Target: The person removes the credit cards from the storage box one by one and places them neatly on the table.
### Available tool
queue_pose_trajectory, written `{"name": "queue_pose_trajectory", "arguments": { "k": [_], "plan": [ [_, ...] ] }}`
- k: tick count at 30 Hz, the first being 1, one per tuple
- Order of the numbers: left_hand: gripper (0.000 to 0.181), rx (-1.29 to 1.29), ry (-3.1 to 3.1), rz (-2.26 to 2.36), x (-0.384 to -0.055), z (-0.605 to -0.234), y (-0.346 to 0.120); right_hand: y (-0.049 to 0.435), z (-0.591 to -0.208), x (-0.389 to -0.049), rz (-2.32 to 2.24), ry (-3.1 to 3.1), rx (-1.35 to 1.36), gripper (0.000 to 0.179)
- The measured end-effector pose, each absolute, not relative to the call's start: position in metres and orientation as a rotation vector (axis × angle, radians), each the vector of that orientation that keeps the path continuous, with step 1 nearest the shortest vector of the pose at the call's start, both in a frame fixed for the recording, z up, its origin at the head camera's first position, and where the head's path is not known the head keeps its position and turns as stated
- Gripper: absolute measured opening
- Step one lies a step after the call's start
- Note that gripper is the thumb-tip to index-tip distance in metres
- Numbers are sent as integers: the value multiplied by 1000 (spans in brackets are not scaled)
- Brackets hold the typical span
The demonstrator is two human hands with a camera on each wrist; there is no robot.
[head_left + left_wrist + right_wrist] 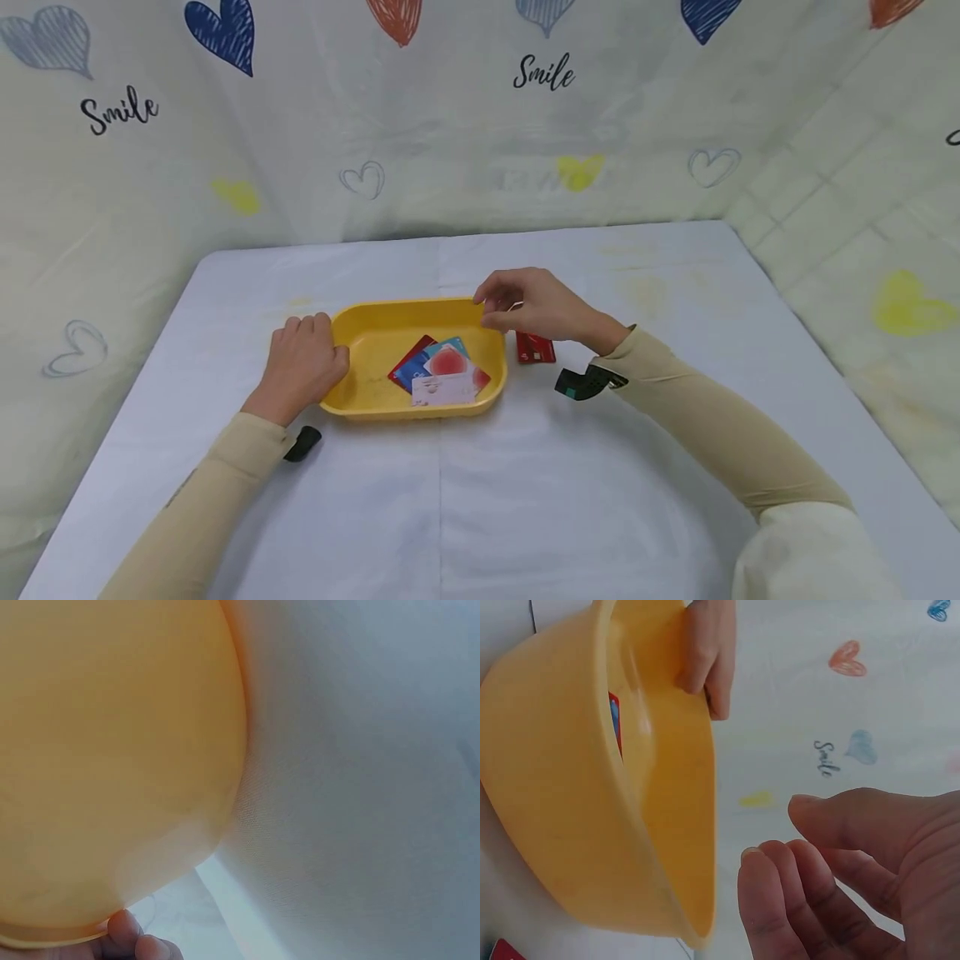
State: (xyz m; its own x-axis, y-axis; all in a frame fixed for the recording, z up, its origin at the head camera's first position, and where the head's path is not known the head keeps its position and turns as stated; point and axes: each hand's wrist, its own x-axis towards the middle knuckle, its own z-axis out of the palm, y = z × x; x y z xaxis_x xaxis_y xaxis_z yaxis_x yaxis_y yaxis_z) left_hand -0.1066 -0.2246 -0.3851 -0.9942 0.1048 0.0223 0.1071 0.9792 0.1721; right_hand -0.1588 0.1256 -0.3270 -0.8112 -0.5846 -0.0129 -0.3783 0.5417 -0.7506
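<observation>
The yellow tray (367, 342) stood on the white cloth (442, 517), with a fanned stack of cards (446, 373) lying inside it, toward its right end. The left hand (300, 364) gripped the tray's left end, fingers curled over the rim. The right hand (536, 304) hung by the tray's far right corner with nothing in its grasp: fingers softly bent, thumb a little apart from them, the gap fairly narrow. In the right wrist view those fingertips stood clear of the rim. A loose red card (536, 348) lay flat just outside the tray's right end, partly behind the hand in the head view.

The work seemed to be handling cards at the tray one by one; whether in or out could not be told. Done well, it called for a firm left hold, since so light-looking a tray would likely slide if the right hand knocked its rim. The right wrist was best carried over the tray's edge rather than across it. For the loose card beside the tray, a thin flat thing, sliding it slightly or lifting one edge with a nail probably beat pinching straight down. Inside the tray, a low, gentle release would best spare the fanned cards from scattering.
</observation>
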Motion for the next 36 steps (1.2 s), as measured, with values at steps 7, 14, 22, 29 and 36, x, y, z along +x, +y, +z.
{"name": "queue_pose_trajectory", "arguments": {
  "k": [7, 14, 22, 29, 36],
  "plan": [
    [22, -161, -3103, -250, -109, -387, -226, 107, -331, -159, -1098, 2459, -869, 29],
    [21, -148, -3103, -240, -109, -386, -226, 93, -338, -159, -1078, 2400, -935, 28],
    [19, -144, -3102, -237, -111, -386, -227, 77, -345, -159, -1003, 2346, -998, 32],
    [20, -148, -3099, -267, -113, -387, -227, 68, -346, -158, -958, 2295, -997, 33],
    [19, -142, -3096, -280, -111, -388, -228, 59, -355, -159, -873, 2278, -1078, 36]
  ]
}}
